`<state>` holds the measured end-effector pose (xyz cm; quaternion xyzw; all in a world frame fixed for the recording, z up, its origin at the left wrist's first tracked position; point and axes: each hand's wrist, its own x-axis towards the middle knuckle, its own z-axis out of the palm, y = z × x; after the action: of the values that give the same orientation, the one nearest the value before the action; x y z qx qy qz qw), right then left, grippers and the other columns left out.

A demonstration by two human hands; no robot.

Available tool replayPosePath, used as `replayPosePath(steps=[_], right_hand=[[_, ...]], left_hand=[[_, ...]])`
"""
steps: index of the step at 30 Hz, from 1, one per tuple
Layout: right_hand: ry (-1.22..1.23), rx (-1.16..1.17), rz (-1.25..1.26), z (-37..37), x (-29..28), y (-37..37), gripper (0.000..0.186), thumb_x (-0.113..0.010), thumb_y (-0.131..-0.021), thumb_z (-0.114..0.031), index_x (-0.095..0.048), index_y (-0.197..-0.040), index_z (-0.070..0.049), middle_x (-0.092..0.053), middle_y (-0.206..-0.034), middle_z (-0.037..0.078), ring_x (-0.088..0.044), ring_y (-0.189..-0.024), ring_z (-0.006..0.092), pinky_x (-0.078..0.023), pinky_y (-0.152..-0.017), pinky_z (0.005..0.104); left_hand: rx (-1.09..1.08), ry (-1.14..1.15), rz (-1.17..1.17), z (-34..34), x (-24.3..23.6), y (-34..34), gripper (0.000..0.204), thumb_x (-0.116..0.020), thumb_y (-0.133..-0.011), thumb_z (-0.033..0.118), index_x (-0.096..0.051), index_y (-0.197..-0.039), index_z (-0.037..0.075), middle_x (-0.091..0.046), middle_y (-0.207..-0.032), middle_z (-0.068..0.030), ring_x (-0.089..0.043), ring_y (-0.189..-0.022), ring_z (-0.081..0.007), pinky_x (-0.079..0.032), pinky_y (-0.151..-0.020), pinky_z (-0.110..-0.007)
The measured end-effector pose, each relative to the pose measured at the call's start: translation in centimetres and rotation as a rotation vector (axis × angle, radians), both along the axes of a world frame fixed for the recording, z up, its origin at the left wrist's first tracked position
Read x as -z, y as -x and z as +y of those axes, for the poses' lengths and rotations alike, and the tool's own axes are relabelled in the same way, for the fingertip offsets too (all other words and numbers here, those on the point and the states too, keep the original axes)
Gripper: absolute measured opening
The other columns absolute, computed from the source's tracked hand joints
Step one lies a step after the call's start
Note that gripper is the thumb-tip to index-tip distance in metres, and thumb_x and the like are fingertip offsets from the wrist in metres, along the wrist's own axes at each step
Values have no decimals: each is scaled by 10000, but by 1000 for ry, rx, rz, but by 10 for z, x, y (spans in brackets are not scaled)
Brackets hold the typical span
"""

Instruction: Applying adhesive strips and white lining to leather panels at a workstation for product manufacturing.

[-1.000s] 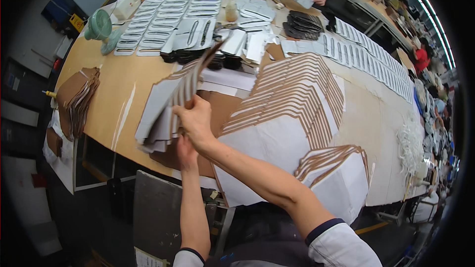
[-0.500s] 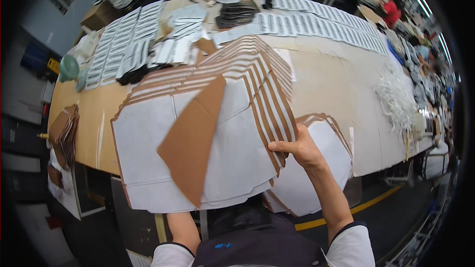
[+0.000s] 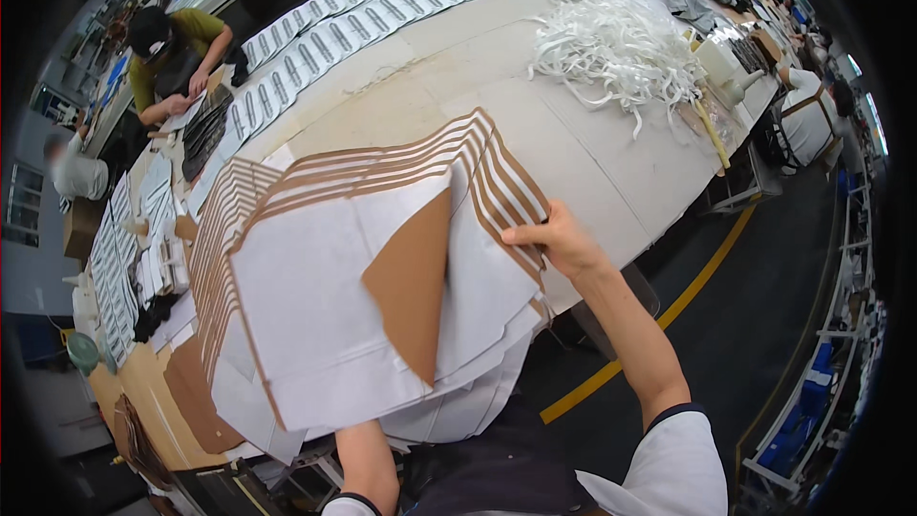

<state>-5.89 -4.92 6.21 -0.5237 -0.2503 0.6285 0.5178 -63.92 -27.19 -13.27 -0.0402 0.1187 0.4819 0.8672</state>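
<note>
A broad stack of large white sheets (image 3: pixel 325 315) with staggered brown edges forming stripes spans the middle of my view, a brown triangular piece (image 3: pixel 411 287) showing on its top. My right hand (image 3: pixel 559 239) grips the stack's right edge, thumb on top and fingers mostly underneath. My left forearm (image 3: pixel 363 463) rises from the lower edge and disappears beneath the sheets, so my left hand is hidden. Another striped pile (image 3: pixel 215 258) lies behind to the left, with brown material (image 3: pixel 196 401) below it.
A pale tabletop (image 3: pixel 630 201) holds rows of slotted white pieces (image 3: pixel 334 38) and tangled white strips (image 3: pixel 611 57). A co-worker in olive (image 3: pixel 191 38) handles pieces at the far left; another person (image 3: pixel 802 119) sits at right. A floor with a yellow line (image 3: pixel 688 301) runs along the right.
The view has swung right. The bundle I was gripping at the left is now a broad stack held in front of me, shifted rightward, with my left hand out of sight beneath it.
</note>
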Motion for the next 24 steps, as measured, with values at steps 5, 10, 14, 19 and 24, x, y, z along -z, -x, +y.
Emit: replayPosePath(steps=[5,10,14,19,24], right_hand=[[-65,21,-24,86,11,-54,403,-821,-718,-25,-671,-1085,50,-718,-983,94,-686,-845,155,-548,-782,290],[-148,49,-171,163,-1,-144,372,-802,-696,-1,-678,-1044,49,-720,-952,116,-692,-818,171,-551,-780,298],[-149,336,-259,224,19,-202,304,-797,-717,-45,-675,-976,60,-705,-899,126,-685,-741,200,-553,-633,321],[254,346,-505,199,152,-280,299,-638,-844,-108,-610,-1076,79,-711,-900,183,-735,-768,246,-599,-606,292],[153,420,-453,145,224,-218,289,-594,-892,-122,-618,-1116,59,-710,-936,174,-729,-745,239,-583,-607,287]], left_hand=[[35,-87,51,331,-50,-311,578,-485,-1041,450,-447,-1406,4,-466,-1467,-206,-406,-1408,-325,-322,-1177,-498],[13,-131,66,378,-44,-334,579,-478,-1044,452,-442,-1410,5,-461,-1470,-208,-402,-1411,-326,-321,-1179,-498],[-80,-157,155,455,-66,-313,580,-472,-1046,453,-438,-1413,5,-458,-1473,-209,-399,-1413,-327,-321,-1180,-498],[-104,-108,255,477,-62,-326,582,-450,-1055,447,-415,-1431,4,-438,-1486,-212,-387,-1420,-338,-316,-1186,-501],[-113,-54,668,352,-31,-219,538,-452,-1067,391,-414,-1445,10,-443,-1479,-185,-394,-1416,-328,-337,-1183,-475]])
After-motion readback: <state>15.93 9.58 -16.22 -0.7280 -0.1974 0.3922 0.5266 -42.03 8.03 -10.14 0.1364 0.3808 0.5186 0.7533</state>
